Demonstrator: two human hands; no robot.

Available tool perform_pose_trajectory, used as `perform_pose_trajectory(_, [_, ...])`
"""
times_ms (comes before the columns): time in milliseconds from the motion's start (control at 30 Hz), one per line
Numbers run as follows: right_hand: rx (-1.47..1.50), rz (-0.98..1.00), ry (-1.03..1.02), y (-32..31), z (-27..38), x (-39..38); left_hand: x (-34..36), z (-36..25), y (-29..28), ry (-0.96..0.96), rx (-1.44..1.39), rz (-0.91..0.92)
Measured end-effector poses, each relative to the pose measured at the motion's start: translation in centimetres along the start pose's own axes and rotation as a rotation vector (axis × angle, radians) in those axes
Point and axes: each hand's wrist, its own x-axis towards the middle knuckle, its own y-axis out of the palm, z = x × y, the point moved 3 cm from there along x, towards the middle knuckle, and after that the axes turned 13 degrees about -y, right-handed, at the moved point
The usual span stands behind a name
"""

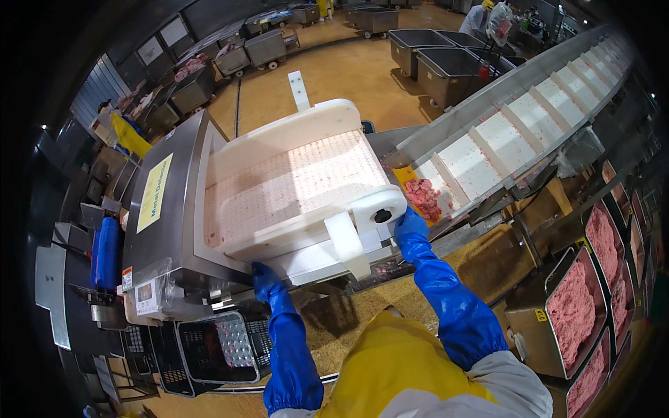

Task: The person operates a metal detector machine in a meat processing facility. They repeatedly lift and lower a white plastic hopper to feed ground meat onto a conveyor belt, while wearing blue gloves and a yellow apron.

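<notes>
My left hand [267, 282], in a blue glove, is at the near lower edge of a white-sided conveyor [293, 174], beside its steel housing [167, 202]. Its fingers look curled in; what they hold, if anything, is hidden. At the conveyor's right end, my right hand [412, 235], also blue-gloved, is close against the white end block [380, 209]; its fingers are mostly hidden. Just beyond that hand, pink meat pieces [423, 197] lie on an orange-yellow surface [402, 175] at the foot of a ribbed inclined conveyor [512, 129]. Small meat bits dot both belts.
Steel bins of pink ground meat [573, 313] stand at the lower right. Black crates [219, 348] are at the lower left. Steel carts [446, 73] stand across the tan floor [306, 66]; a person in white [477, 19] is near them at the far right.
</notes>
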Motion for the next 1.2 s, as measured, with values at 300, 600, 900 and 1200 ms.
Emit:
perform_pose_trajectory(300, [-0.027,-0.028,-0.021,0.4,-0.9,-0.1,-0.9,-1.1,-1.3,-0.094,-0.041,0.205])
perform_pose_trajectory(600, [-0.015,-0.03,-0.013,0.2,-1.4,-0.4,-2.1,-1.9,-2.7,-0.068,0.02,0.24])
perform_pose_trajectory(900, [-0.036,-0.02,-0.005,0.3,0.1,-0.2,-0.4,-0.4,-0.4,-0.03,-0.022,0.072])
perform_pose_trajectory(1200, [-0.028,-0.03,-0.014,-0.3,-0.3,-0.3,-1.4,-1.2,-1.1,-0.004,-0.023,0.036])
